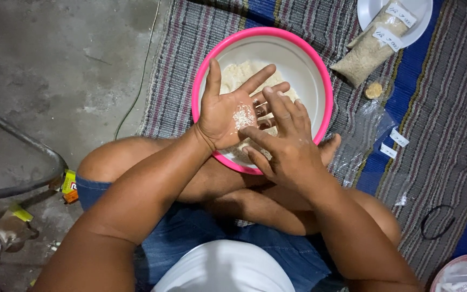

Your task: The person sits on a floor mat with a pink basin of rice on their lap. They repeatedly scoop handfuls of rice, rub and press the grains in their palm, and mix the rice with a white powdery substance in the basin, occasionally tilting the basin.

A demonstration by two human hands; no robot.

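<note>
The person sits cross-legged in blue denim shorts (201, 238) and a white top (225, 267), both forearms reaching forward over the knees. The right hand (287, 146) lies palm down with its fingers spread and loose, grasping nothing; its fingertips hover at the edge of the left palm. The left hand (228, 108) is turned palm up, fingers splayed wide and released, and a small patch of pale, grainy white meal (243, 116) clings to the middle of the palm. Both hands hang over the near side of a round basin (306, 51) with a bright pink rim and white inside, which rests on a striped woven mat (449, 119) in front of the legs. More of the same whitish crumbly stuff (241, 73) lies heaped in the basin's bottom, partly hidden by the hands. Just right of the basin lie clear plastic bags (368, 127) with small white labels. Farther off, a filled bag of tan grain (368, 48) rests partly on a white plate (371, 8). To the left is bare concrete floor (55, 65).
</note>
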